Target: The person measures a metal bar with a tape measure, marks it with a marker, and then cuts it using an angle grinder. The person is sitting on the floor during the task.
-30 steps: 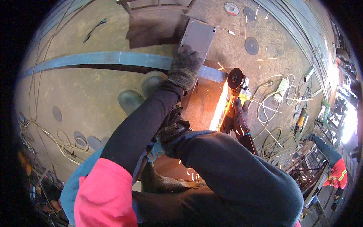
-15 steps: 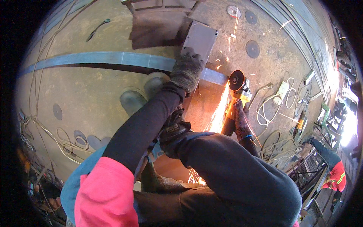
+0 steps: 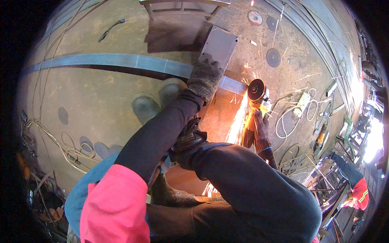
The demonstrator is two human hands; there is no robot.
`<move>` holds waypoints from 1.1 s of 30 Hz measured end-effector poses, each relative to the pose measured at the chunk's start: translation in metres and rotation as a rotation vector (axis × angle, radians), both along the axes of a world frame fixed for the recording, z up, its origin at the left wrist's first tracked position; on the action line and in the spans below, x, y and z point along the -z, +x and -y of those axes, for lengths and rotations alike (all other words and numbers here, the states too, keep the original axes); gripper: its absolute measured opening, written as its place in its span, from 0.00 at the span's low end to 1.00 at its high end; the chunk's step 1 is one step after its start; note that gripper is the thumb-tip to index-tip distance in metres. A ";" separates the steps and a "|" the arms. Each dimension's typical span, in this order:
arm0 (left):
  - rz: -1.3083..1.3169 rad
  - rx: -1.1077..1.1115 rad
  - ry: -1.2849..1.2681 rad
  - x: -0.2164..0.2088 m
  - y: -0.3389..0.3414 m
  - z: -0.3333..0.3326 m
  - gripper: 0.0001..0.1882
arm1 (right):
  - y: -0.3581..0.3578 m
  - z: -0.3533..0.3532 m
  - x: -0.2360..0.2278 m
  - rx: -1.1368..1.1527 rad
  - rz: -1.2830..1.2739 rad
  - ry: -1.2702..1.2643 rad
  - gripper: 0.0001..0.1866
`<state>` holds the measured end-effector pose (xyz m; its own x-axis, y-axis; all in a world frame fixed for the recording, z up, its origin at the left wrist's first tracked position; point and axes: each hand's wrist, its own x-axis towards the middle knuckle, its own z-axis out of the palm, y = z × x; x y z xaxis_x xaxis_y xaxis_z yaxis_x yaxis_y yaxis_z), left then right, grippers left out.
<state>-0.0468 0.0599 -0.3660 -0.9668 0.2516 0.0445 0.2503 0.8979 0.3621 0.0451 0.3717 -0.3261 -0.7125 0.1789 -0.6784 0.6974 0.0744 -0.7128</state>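
Observation:
My left hand (image 3: 206,77), in a dark grey knit glove, grips a grey rectangular metal piece (image 3: 220,43) with small holes near its far end. That piece lies across a long bluish metal bar (image 3: 115,60) running in from the left. My right hand (image 3: 258,121), also gloved, is closed around a yellow angle grinder (image 3: 262,106); glare and sparks partly hide its fingers. The grinder's dark disc (image 3: 256,89) meets the bar's right end. Bright sparks (image 3: 240,123) stream from there toward my legs, and a few fly outward.
Worn discs (image 3: 273,58) and a red-and-white disc (image 3: 255,18) lie on the floor. Pale cables and a white socket box (image 3: 302,101) are at the right, near another grinder (image 3: 321,137). Long metal bars line the far right. A person in red (image 3: 358,194) is at the right edge.
The view has shifted slightly, so the floor items appear a little further right. Both hands keep their holds, and the grinder still throws sparks, now scattering more widely around the disc.

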 end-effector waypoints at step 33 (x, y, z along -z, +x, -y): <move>-0.007 0.002 -0.074 -0.005 -0.001 -0.003 0.11 | -0.010 0.003 -0.008 -0.047 0.003 0.071 0.22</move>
